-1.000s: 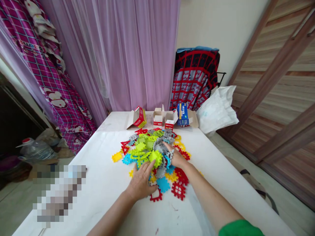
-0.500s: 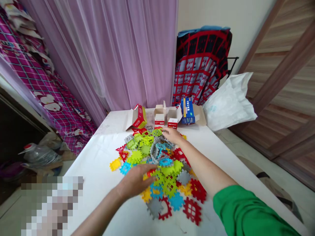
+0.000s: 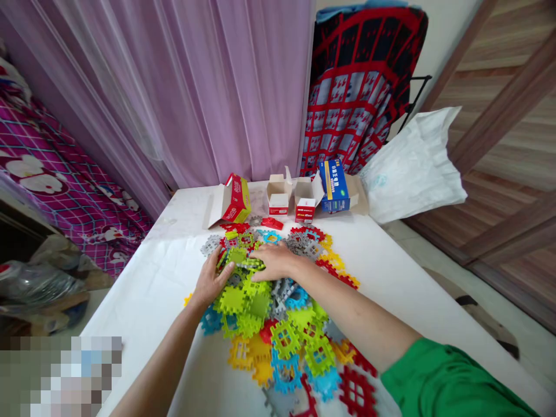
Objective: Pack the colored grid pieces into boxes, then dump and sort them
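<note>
Head view is showing a heap of toothed plastic plates [image 3: 232, 299] in green, grey, blue, yellow and red, some solid, some window-cut, sprawling across the middle of the white bench [image 3: 167, 266]. The left hand [image 3: 212, 277] is touching green plates, thumb and fingers parted; the right hand [image 3: 278, 262] is curling over green ones just beside it (whether either is gripping, I cannot tell). Behind the heap, a red-and-yellow cardboard carton [image 3: 238, 200] is gaping open, and a blue box [image 3: 335, 184] is bearing white Chinese characters, apparently ending in 电池; its smaller print is blurring.
</note>
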`<control>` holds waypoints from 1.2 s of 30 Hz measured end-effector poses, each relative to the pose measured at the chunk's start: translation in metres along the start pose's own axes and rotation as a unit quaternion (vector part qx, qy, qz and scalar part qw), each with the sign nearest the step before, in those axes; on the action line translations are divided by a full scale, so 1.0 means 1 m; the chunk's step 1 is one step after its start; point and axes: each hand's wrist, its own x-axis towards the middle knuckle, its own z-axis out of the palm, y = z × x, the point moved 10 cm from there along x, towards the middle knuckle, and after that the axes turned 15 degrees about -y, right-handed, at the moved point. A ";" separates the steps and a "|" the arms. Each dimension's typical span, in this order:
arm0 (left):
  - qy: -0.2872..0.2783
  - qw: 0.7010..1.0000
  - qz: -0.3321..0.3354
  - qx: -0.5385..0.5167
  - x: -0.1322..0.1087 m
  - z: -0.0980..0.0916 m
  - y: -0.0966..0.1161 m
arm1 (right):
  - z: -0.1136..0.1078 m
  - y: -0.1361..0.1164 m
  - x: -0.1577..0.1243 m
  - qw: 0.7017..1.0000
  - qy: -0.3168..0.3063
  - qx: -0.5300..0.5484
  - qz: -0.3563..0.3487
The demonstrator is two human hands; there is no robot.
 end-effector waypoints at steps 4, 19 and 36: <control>-0.083 0.994 0.069 -0.002 0.005 0.013 0.043 | 0.011 -0.001 -0.054 0.997 0.023 0.007 -0.071; -0.207 0.966 -0.042 0.146 0.060 0.045 0.044 | 0.015 0.107 -0.067 0.957 0.147 0.179 0.176; -0.208 0.931 0.072 0.292 -0.121 0.076 0.115 | 0.088 -0.018 -0.138 0.993 0.071 -0.048 -0.077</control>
